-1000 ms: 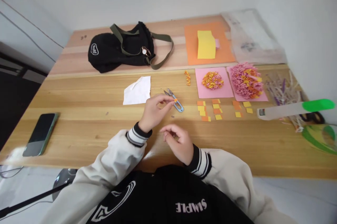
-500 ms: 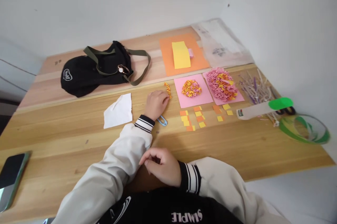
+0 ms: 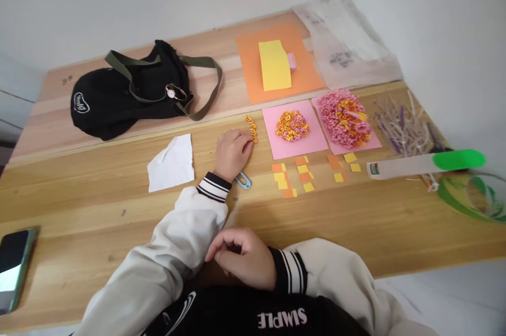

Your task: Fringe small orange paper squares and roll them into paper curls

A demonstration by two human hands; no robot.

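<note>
My left hand [image 3: 231, 150] reaches forward over the wooden table [image 3: 356, 220], fingers curled together, with the fingertips at a small row of orange rolled paper bits [image 3: 252, 128]. I cannot see what the fingers hold, if anything. The blue handle of small thread snips [image 3: 243, 181] pokes out from under that wrist. My right hand [image 3: 242, 257] rests near the table's front edge in a loose fist with nothing visible in it. Just right of the left hand lies a pink sheet [image 3: 279, 149] carrying a heap of orange and yellow rolls [image 3: 292, 125].
A second pink sheet bears a pink heap [image 3: 344, 117]. Small orange and yellow squares [image 3: 293, 176] lie in front. A green-capped tube [image 3: 422, 164], green-rimmed bowl [image 3: 470, 196] and paper strips [image 3: 403, 124] sit right. White scrap [image 3: 172, 165], black bag [image 3: 122, 94], phone [image 3: 13, 265] lie left; an orange sheet [image 3: 249, 70] lies behind.
My left hand moved from the snips, where it pinched a small orange piece, forward to the row of orange rolls. The right hand stayed curled near the edge. The view swung right.
</note>
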